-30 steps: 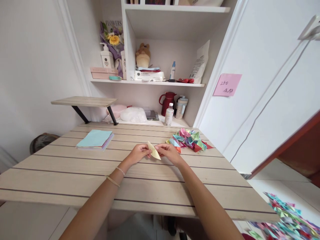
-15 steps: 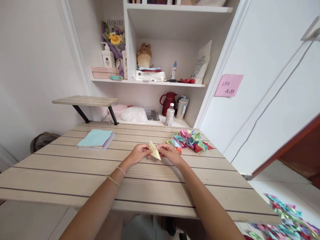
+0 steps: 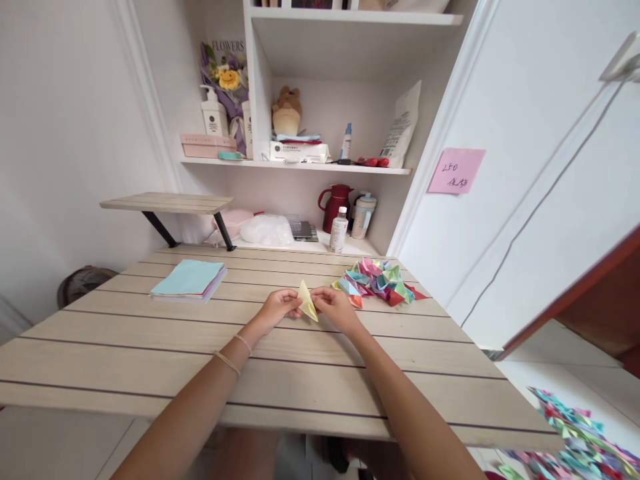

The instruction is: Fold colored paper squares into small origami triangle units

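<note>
A small pale yellow folded paper [image 3: 307, 304] is held just above the table between both hands. On its left side, my left hand [image 3: 280, 308] pinches it with thumb and fingers closed. From the right, my right hand [image 3: 336, 308] grips its other edge, fingers bent and closed. The paper is creased into a pointed shape with its tips up and down. Right of my hands lies a heap of folded colored paper pieces [image 3: 379, 280]. To the left rests a stack of square paper sheets [image 3: 189, 279], light blue on top.
The slatted wooden table [image 3: 280, 380] carries a small raised shelf [image 3: 170, 203] at back left. Behind it, a bottle [image 3: 339, 230] and red jug [image 3: 336, 207] stand in the white cabinet. More folded paper pieces [image 3: 580, 427] lie at lower right beyond the table edge.
The yellow paper has changed shape: a crease and opened fold now show along its face. Both hands stay in nearly the same place, still holding it.
</note>
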`<state>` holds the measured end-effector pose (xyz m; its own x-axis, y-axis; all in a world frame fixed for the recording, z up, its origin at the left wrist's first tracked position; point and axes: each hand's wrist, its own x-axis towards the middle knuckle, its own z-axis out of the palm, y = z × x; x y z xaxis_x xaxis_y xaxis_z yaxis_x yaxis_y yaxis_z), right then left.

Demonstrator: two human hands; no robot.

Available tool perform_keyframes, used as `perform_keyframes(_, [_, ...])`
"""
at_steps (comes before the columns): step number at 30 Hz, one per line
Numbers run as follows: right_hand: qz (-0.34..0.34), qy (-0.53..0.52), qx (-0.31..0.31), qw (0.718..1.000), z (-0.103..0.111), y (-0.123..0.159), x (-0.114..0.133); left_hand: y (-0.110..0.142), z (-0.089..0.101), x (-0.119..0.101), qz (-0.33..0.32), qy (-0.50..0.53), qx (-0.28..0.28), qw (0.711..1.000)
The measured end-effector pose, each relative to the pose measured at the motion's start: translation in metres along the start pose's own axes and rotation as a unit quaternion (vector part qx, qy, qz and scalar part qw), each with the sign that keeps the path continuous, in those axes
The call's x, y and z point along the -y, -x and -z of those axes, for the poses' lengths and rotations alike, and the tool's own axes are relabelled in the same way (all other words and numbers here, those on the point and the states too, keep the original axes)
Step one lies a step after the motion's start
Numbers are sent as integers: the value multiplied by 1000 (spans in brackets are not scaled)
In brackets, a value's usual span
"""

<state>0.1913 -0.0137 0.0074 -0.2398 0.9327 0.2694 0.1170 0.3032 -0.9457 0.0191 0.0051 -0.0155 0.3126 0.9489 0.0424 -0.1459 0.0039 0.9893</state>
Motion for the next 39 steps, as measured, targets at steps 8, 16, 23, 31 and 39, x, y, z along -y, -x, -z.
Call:
perform_keyframes(8, [0,-31,21,999,0,2,3,1,-1,-2,3,19,0,1000])
perform_keyframes(16, [28,73,-9,997,5,0,-2,2,-4,-5,10,5,4,1000])
perform_keyframes(23, [22,45,-1,999,3,2,3,1,-2,-4,4,-9,19,1000])
perform_keyframes(31, [13,6,15,1000,3,2,5,1,-2,-3,3,-8,9,1000])
perform_keyframes(39, [-2,-1,15,1000,4,2,8,1,-2,-3,-3,2,13,1000])
